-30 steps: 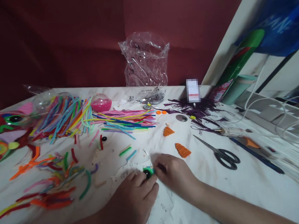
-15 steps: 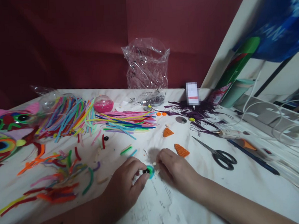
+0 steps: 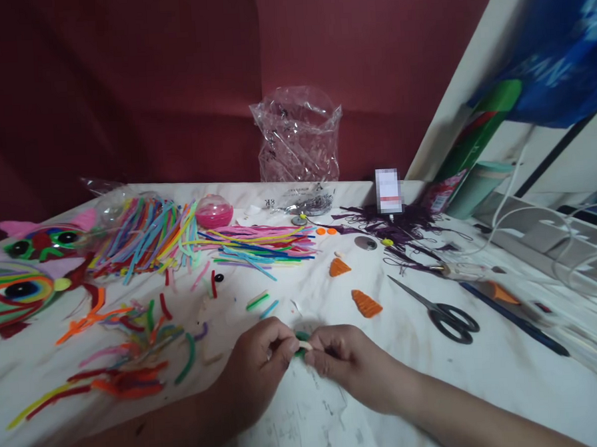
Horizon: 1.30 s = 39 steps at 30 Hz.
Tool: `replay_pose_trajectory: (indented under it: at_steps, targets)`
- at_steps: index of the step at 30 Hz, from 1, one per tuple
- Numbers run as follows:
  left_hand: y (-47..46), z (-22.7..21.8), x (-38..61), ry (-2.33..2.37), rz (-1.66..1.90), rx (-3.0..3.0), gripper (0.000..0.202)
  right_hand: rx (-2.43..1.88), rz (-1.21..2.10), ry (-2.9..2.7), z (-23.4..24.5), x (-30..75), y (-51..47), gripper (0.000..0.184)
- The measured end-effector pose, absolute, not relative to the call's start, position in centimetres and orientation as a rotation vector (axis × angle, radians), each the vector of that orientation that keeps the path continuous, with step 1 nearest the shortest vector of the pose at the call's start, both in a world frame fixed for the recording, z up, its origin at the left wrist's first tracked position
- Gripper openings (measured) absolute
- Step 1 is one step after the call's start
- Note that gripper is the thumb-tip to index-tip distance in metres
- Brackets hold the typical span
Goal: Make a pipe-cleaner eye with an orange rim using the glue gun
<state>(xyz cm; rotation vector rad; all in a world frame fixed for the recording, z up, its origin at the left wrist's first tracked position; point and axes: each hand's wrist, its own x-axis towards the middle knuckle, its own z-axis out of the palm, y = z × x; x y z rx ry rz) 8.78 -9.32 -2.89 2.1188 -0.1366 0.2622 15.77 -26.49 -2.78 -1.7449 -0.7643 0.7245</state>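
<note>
- Green disc [image 3: 301,337] pinched between both hands at the near middle of the table [image 3: 486,374], mostly covered by fingers; only a sliver of green shows, with a pale stub [image 3: 305,346] lying across it.
- Left hand [image 3: 258,365] curled tight, thumb and fingertips closed on the disc from the left.
- Right hand [image 3: 343,361] likewise closed, fingertips meeting the left ones on the disc and stub; whether the stub is glued or loose cannot be told.
- Two orange ridged cones [image 3: 366,302] beyond the right hand, one nearer, one [image 3: 339,267] farther back, apart from each other.
- One pair of black-handled scissors [image 3: 440,309] to the right, blades shut, pointing away.
- One dark pen [image 3: 514,319] farther right, beside an orange-tipped piece [image 3: 499,293] hard to make out.
- Two small orange dots [image 3: 326,231] side by side near a tangle of purple thread [image 3: 399,228].
- One pink dome [image 3: 214,211] at the back, next to a clear one [image 3: 110,203] barely visible.
- One crumpled clear bag [image 3: 298,137] standing against the red wall.
- Long fuzzy sticks [image 3: 249,243] in two fanned heaps, too many to count; short cut bits [image 3: 130,352] scattered at near left, also uncounted.
- Two big-eyed masks [image 3: 22,288] at far left, the nearer one cut off by the edge.
- White cables [image 3: 554,237] at right, blurred, number unclear.
</note>
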Motion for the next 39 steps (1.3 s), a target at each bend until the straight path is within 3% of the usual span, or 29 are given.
replay_pose_trajectory:
  at_steps: [5, 11, 18, 21, 25, 31, 39]
  targets:
    - [-8.9, -4.0, 9.0, -0.517, 0.442, 2.284, 0.024, -1.836, 0.84, -0.916, -2.3, 15.9, -27.2, 0.031]
    - [-8.7, -3.9, 9.5, -0.386, 0.405, 2.245, 0.024, -1.773, 0.674, -0.655, -2.9, 15.8, -26.7, 0.024]
    - [-8.7, -3.8, 9.6, -0.336, 0.395, 2.294, 0.022, -2.309, 0.388, -0.642, -3.1, 17.5, -26.5, 0.035]
    - [-8.5, -4.1, 9.5, -0.34, 0.415, 2.328, 0.023, -2.442, 0.271, -0.786, -2.9, 17.7, -26.9, 0.029]
    - [-8.3, -4.0, 9.2, -0.334, 0.373, 2.384, 0.024, -2.308, 0.184, -1.014, -3.1, 17.7, -27.5, 0.008]
    - [-8.3, -4.3, 9.2, -0.359, 0.375, 2.403, 0.024, -2.147, 0.111, -1.17, -3.8, 17.5, -27.0, 0.022]
    - [-8.2, -4.4, 9.1, -0.384, 0.368, 2.426, 0.024, -2.255, 0.126, -1.06, -3.5, 17.6, -26.9, 0.013]
